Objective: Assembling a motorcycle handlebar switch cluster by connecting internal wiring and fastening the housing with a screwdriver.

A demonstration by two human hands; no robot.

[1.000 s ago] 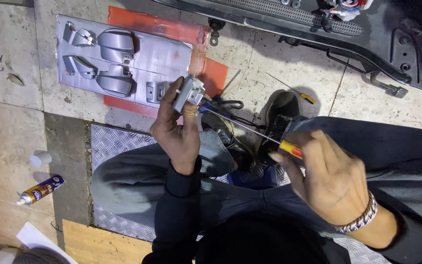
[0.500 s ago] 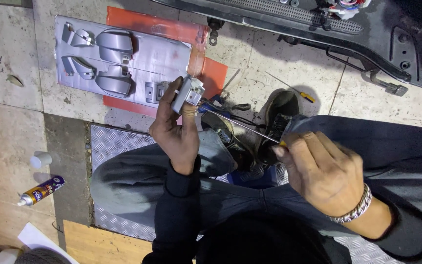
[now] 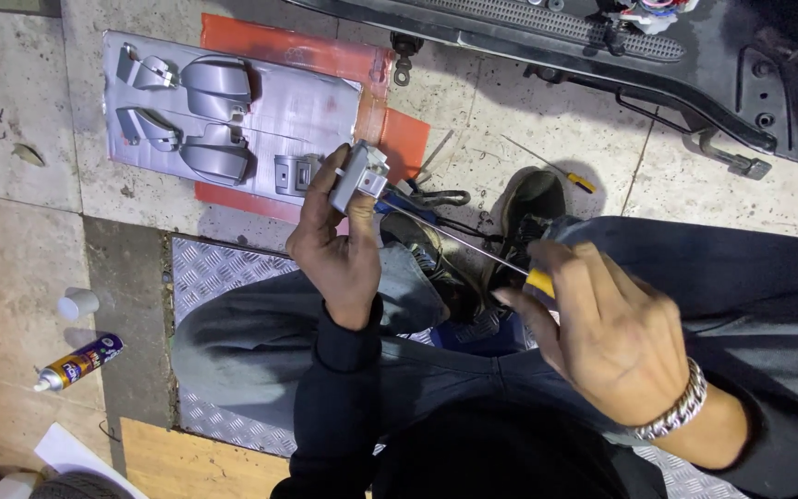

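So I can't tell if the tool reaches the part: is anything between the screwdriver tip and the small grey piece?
Nothing visible: the screwdriver in the right hand runs straight to the grey piece held by the left hand.

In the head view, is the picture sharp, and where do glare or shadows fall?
Head view: mostly sharp; the left hand and small grey part are crisp, the right hand slightly soft. Mild sheen on the grey panel; a dark shadow beside the shoe.
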